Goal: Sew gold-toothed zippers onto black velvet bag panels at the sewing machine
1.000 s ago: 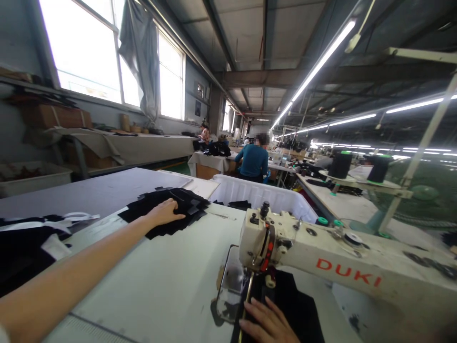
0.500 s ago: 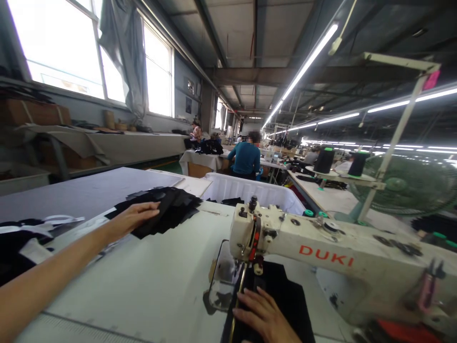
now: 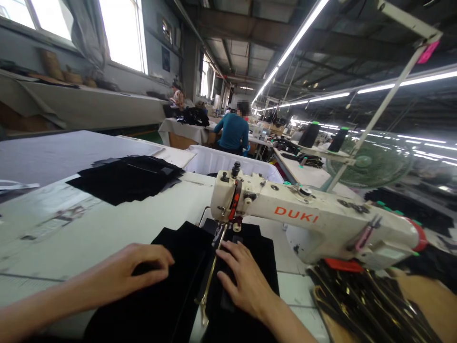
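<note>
We find the fingers (image 3: pixel 157 267) of the left hand (image 3: pixel 124 276) curled loosely and pressed down on the near black fabric piece (image 3: pixel 171 276), grasping nothing. That piece lies flat on the tabletop (image 3: pixel 117 228), directly in front of the sewing machine (image 3: pixel 303 219) and slightly left of its needle end. The fingers (image 3: pixel 228 257) of the right hand (image 3: pixel 246 281) lie spread and flat, released, resting on a second black fabric piece (image 3: pixel 260 257) that runs under the head of the sewing machine. The fingertips of this hand reach close to the foot of the machine; we cannot tell whether they touch it. A slim metal guide (image 3: pixel 209 281) runs from the needle end of the sewing machine toward us, between the two hands.

Beyond and to the left of the sewing machine, well apart from both hands, a stack of black cut pieces (image 3: pixel 124 178) lies on the tabletop. Just behind the machine stands a white bin (image 3: pixel 228 162). To the right of the machine base, a heap of dark straps (image 3: pixel 367 300) lies at the tabletop edge. Behind the machine, to its right, a thread stand carries two dark cones (image 3: pixel 309 135), with a green fan (image 3: pixel 371 162) near them. Farther back, a person in a blue top (image 3: pixel 232 131) sits at another bench, facing away.
</note>
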The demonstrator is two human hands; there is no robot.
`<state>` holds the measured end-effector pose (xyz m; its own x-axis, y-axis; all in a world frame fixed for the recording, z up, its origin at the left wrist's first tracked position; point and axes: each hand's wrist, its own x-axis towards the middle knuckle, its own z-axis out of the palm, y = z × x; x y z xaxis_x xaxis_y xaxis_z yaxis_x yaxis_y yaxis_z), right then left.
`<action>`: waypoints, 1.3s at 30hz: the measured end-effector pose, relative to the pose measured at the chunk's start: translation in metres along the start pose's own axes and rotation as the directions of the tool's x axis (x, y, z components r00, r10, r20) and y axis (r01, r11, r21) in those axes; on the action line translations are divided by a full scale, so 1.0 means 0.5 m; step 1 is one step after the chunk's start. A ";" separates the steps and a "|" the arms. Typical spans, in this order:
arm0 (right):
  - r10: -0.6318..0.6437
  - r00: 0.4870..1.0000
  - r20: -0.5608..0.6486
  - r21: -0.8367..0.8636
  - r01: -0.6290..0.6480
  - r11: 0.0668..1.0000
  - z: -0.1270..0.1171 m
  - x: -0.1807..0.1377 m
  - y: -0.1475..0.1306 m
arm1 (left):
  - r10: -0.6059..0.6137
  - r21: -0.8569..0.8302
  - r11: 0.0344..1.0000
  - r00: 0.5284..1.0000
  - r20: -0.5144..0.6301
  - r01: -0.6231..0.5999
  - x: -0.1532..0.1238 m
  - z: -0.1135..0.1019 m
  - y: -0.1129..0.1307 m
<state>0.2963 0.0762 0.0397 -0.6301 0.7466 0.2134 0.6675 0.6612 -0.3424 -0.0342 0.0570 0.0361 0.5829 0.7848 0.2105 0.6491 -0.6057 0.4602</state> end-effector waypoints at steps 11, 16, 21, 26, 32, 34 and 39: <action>-0.012 0.997 0.072 0.021 0.011 1.000 -0.019 -0.001 -0.008 | -0.061 0.023 0.998 0.998 0.029 0.061 0.186 0.073 -0.029; 0.037 0.999 -0.011 0.013 -0.037 0.999 0.001 0.000 -0.003 | -0.100 -0.056 0.993 0.995 0.019 0.100 0.196 0.050 -0.043; 0.071 0.996 -0.052 0.030 -0.070 0.997 0.019 0.005 -0.010 | -0.186 -0.156 0.972 0.981 -0.050 0.176 0.204 0.051 -0.070; 0.058 0.997 -0.051 0.018 -0.057 0.998 0.024 0.009 -0.015 | -0.137 -0.109 0.986 0.985 -0.102 0.126 0.193 0.074 -0.033; 0.025 0.998 -0.054 -0.006 -0.025 1.000 0.022 0.009 -0.012 | 0.131 0.143 0.983 0.983 -0.126 -0.112 0.103 0.107 0.004; 0.000 0.999 -0.050 -0.007 -0.001 1.000 0.021 0.008 -0.012 | 0.083 0.133 0.989 0.986 -0.141 -0.064 0.091 0.118 -0.005; -0.070 0.997 -0.026 -0.022 0.069 0.997 0.017 0.007 -0.013 | -0.071 0.034 0.997 0.995 -0.068 0.073 0.112 0.133 -0.011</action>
<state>0.2864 0.0741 0.0350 -0.6647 0.7003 0.2604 0.6308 0.7128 -0.3066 0.0273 0.0958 -0.0121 0.5006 0.8329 0.2359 0.7066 -0.5506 0.4445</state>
